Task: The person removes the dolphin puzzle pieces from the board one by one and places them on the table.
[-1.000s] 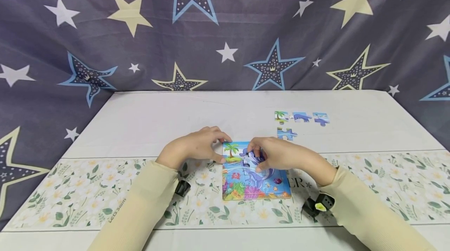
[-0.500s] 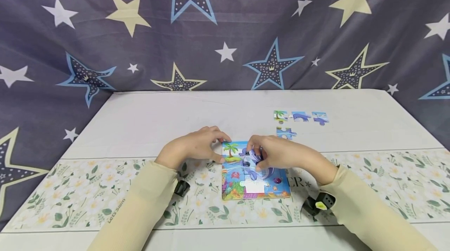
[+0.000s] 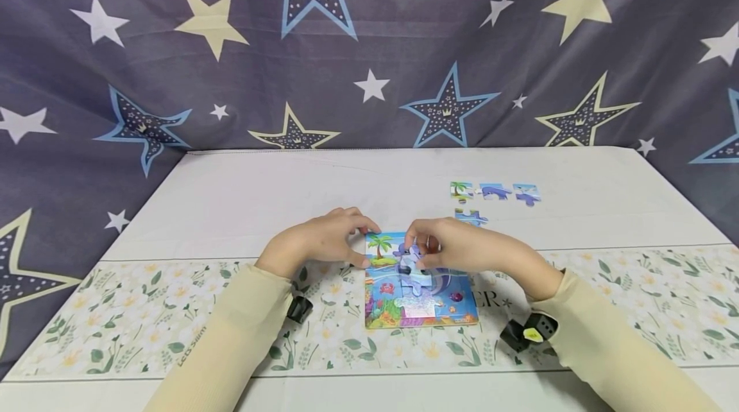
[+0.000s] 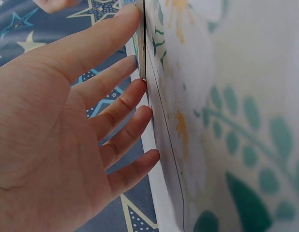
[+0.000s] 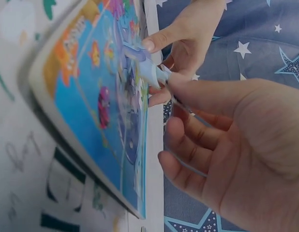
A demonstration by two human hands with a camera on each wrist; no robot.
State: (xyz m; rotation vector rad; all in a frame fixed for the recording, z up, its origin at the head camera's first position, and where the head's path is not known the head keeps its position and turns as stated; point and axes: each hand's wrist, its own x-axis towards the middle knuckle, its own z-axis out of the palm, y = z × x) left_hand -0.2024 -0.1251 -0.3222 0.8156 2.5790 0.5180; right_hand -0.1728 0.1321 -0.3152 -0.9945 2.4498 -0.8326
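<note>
In the head view a square jigsaw puzzle (image 3: 462, 303) with a dolphin, palm tree and coral picture lies flat on the table. My right hand (image 3: 462, 246) is over its upper middle and pinches a blue dolphin puzzle piece (image 3: 414, 271) between thumb and fingers. The right wrist view shows this puzzle piece (image 5: 145, 67) tilted up from the puzzle. My left hand (image 3: 323, 239) rests at the puzzle's upper left corner, thumb and index finger touching its edge. In the left wrist view the fingers of my left hand (image 4: 82, 121) are spread and fairly straight.
Several loose puzzle pieces (image 3: 493, 192) lie on the white tabletop (image 3: 277, 187) behind the puzzle to the right. A flowered strip (image 3: 335, 348) runs across the table under the puzzle. A starry cloth (image 3: 369, 27) hangs behind the table.
The held puzzle piece has tilted and risen slightly under my right hand, which has shifted a little left and away. A pale, shiny piece-shaped patch now shows below it. My left hand stays put.
</note>
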